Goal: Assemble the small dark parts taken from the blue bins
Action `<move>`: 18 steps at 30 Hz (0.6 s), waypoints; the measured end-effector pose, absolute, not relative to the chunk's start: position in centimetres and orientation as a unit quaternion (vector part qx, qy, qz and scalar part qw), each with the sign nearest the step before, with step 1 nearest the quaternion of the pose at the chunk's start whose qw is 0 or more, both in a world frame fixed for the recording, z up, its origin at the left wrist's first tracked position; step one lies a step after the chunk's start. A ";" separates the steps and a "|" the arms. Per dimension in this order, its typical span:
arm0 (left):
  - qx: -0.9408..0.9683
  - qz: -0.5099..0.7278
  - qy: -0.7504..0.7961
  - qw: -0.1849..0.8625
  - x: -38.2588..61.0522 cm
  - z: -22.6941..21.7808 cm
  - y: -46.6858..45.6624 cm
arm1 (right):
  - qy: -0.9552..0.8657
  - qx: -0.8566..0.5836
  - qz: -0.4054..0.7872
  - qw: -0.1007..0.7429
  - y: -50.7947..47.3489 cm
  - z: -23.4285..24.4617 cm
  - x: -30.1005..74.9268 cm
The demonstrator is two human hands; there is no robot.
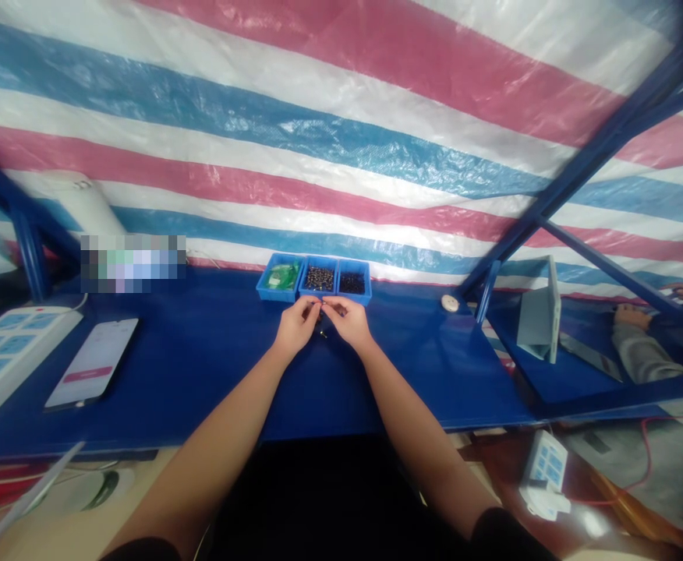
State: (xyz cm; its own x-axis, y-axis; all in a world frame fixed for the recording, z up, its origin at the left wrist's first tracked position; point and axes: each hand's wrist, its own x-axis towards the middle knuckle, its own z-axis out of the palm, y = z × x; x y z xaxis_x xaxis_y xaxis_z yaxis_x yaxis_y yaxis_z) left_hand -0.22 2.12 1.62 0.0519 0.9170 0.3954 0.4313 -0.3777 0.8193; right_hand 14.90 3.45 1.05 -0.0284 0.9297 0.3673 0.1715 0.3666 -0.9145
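Observation:
My left hand (298, 323) and my right hand (347, 319) meet over the blue table (201, 366), fingertips pinched together on a tiny part too small to name. A small dark piece (323, 334) lies on the table just below them. Right behind the hands stand three small blue bins in a row: the left bin (280, 278) holds green pieces, the middle bin (320, 278) small dark parts, the right bin (352, 282) darker parts.
A phone (93, 362) with a lit screen lies at the left beside a white power strip (8, 354). A small white round object (450, 303) sits at the right by a blue frame post. Another person's hands (631, 315) work at the neighbouring table on the right.

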 end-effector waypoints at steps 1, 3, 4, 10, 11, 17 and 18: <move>0.681 0.475 0.496 0.253 -0.2 1.7 2.1 | -0.625 -0.441 0.353 0.538 3.4 1.1 14.9; 0.684 0.473 0.498 0.248 -0.3 1.7 2.1 | -0.627 -0.440 0.353 0.537 3.3 1.2 14.8; 0.684 0.472 0.499 0.247 -0.3 1.8 2.1 | -0.628 -0.439 0.351 0.538 3.3 1.2 14.8; 0.675 0.482 0.497 0.254 -0.2 1.6 2.0 | -0.628 -0.440 0.342 0.543 3.3 1.3 14.8; 0.675 0.483 0.496 0.254 -0.2 1.6 2.0 | -0.627 -0.440 0.344 0.544 3.3 1.3 14.8; 0.675 0.485 0.495 0.252 -0.2 1.4 2.2 | -0.622 -0.439 0.353 0.544 3.3 1.2 14.9; 0.677 0.483 0.496 0.248 -0.2 1.5 2.1 | -0.622 -0.439 0.353 0.543 3.3 1.3 14.9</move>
